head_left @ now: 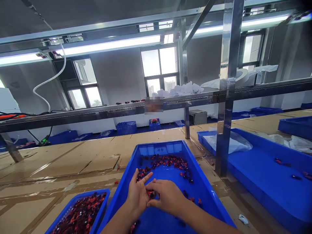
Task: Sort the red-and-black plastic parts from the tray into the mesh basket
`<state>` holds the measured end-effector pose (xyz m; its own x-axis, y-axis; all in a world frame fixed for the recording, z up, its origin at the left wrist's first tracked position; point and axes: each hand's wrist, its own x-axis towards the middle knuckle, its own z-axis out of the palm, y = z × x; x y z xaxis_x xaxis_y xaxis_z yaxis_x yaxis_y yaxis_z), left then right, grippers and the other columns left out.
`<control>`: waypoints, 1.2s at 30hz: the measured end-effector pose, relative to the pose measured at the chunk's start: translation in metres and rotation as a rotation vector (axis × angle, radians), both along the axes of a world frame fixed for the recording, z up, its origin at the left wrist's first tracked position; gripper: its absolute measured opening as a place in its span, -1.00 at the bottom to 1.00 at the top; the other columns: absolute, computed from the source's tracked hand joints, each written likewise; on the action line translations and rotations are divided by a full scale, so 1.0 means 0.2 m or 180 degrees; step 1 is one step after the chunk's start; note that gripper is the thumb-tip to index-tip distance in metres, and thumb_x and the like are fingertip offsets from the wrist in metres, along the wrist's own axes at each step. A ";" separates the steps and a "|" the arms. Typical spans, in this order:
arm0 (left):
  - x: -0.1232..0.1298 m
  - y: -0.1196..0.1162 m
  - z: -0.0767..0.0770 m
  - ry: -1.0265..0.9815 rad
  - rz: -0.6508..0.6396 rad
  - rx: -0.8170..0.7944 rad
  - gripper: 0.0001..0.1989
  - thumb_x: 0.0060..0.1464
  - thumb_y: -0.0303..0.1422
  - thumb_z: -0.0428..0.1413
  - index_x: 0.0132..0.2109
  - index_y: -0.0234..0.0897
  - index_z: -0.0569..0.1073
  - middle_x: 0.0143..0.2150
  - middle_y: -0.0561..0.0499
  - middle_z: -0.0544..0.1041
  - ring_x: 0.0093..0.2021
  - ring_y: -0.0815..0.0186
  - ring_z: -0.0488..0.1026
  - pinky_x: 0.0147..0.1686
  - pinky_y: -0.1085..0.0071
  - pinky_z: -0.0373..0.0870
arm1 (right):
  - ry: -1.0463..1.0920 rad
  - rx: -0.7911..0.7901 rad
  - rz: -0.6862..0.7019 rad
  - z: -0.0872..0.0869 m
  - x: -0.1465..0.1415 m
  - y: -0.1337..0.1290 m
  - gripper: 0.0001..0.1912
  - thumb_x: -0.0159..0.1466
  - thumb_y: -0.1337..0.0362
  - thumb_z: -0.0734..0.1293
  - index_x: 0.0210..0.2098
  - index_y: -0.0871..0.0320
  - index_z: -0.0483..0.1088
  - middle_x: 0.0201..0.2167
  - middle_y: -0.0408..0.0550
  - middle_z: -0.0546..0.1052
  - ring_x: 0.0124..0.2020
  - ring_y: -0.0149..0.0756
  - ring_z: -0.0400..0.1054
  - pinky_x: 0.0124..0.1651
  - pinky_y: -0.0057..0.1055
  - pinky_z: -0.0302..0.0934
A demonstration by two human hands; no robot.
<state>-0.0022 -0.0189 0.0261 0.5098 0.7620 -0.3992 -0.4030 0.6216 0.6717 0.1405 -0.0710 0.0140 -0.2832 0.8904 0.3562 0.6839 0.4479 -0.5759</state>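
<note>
Both of my hands are over a long blue tray with small dark red and black pieces scattered mostly toward its far end. My left hand is palm up with its fingers spread. Beside it, my right hand curls its thumb and fingers round a small red and black piece, close against the left palm. More pieces lie in the tray to the right of my right wrist.
At lower left a smaller blue basket is full of similar pieces. Another blue tray with a few pieces stands at right, behind a metal post. A raised metal shelf crosses beyond the cardboard-covered table.
</note>
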 end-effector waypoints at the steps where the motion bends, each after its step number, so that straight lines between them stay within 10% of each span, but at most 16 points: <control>1: 0.00 -0.01 0.01 0.0000 -0.0045 0.0021 -0.30 0.09 0.15 -0.12 0.18 -0.28 0.21 -0.32 -0.07 0.47 -0.50 0.24 0.41 -0.52 0.40 0.27 | -0.0093 0.0010 0.0019 0.00 0.00 0.00 -0.64 0.04 0.15 0.49 -0.14 -0.08 0.48 -0.26 -0.17 0.56 -0.22 -0.19 0.40 -0.23 -0.40 0.14; 11: -0.02 0.03 -0.01 0.0159 -0.0404 0.0385 -0.49 0.08 -0.33 0.01 0.19 -0.39 0.24 -0.37 -0.04 0.49 -0.46 0.28 0.41 -0.33 0.30 0.37 | -0.0312 0.0195 -0.0046 0.06 0.06 -0.01 -0.72 0.26 0.28 0.28 -0.06 -0.13 0.44 -0.15 -0.23 0.57 -0.13 -0.27 0.42 -0.16 -0.44 0.14; 21: 0.02 0.01 -0.07 0.0019 -0.0402 0.0822 -0.19 -0.34 -0.74 0.02 0.19 -0.39 0.23 -0.18 -0.13 0.53 -0.23 0.33 0.48 -0.06 0.38 0.33 | -0.0239 0.0182 -0.0802 0.03 0.09 0.03 -0.89 0.22 0.24 0.30 -0.30 0.09 0.47 -0.35 -0.09 0.56 -0.30 -0.24 0.43 -0.33 -0.45 0.08; 26: 0.02 0.04 -0.13 0.0732 -0.0152 0.2400 -0.30 -0.25 -0.66 0.13 0.11 -0.19 0.33 0.05 -0.12 0.43 0.00 0.24 0.44 -0.02 0.37 0.35 | -0.0060 0.0263 -0.0858 0.07 0.11 0.03 -0.80 0.30 0.29 0.20 -0.13 0.09 0.40 -0.34 -0.11 0.54 -0.32 -0.29 0.42 -0.33 -0.46 0.11; 31: 0.00 -0.03 -0.04 0.1705 0.0648 0.4391 -0.50 0.11 -0.48 0.01 0.19 -0.03 0.29 0.31 -0.02 0.15 0.24 0.17 0.22 0.11 0.22 0.32 | 0.0307 0.0408 -0.0890 0.09 0.10 0.02 -0.79 0.35 0.29 0.12 -0.10 0.11 0.34 -0.46 -0.15 0.47 -0.42 -0.32 0.38 -0.36 -0.46 0.13; 36: -0.03 -0.13 0.06 0.1735 0.0978 0.4854 -0.70 0.12 -0.43 0.11 0.00 -0.06 0.48 0.21 -0.02 0.33 0.19 0.16 0.29 0.17 0.16 0.26 | 0.0366 0.0519 -0.0768 0.11 0.10 -0.01 -0.78 0.29 0.32 0.19 -0.10 0.11 0.36 -0.41 -0.13 0.48 -0.41 -0.31 0.37 -0.33 -0.45 0.15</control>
